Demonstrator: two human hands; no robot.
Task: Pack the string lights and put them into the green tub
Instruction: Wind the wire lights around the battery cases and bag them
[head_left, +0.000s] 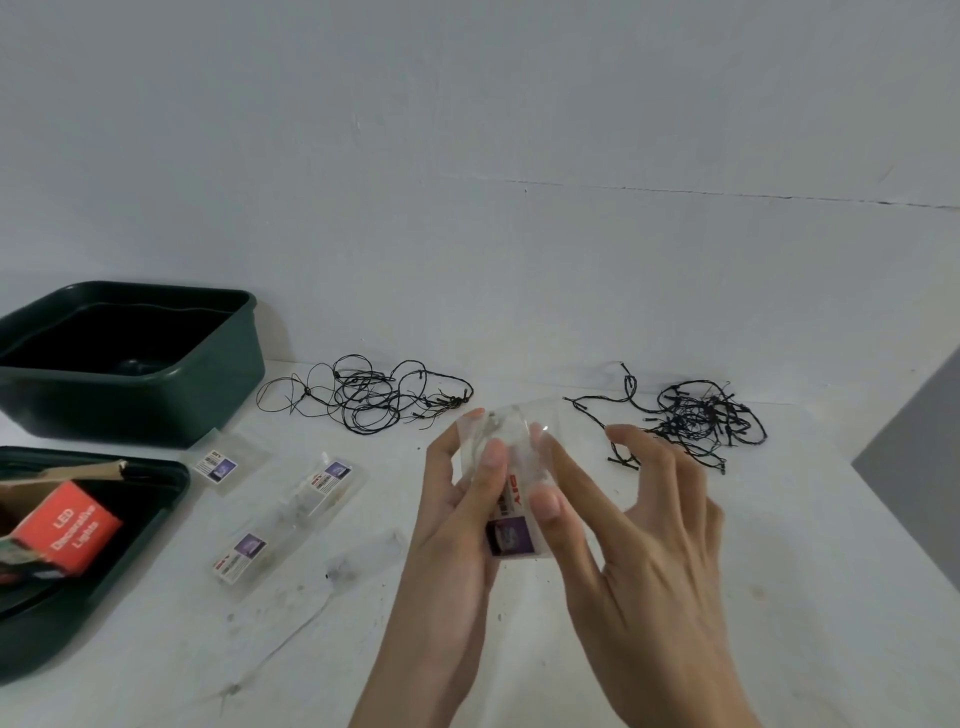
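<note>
I hold a clear plastic packet (511, 488) with a purple "DIY" label above the table's middle. My left hand (457, 514) grips its left side, thumb pressed on the front. My right hand (639, 525) pinches its right edge with the thumb, the other fingers spread. A pale bundle shows inside the packet. Two tangles of black string lights lie on the table behind: one (369, 397) at centre left, a denser one (696, 415) at right. The dark green tub (208, 374) stands open at the far left, with little visible inside.
Three more clear labelled packets (218, 462) (324, 486) (249, 556) lie left of my hands. A dark green lid or tray (130, 566) at the near left holds a red "LED Decorative Lights" box (67, 527) and torn cardboard. A wall rises behind the white table.
</note>
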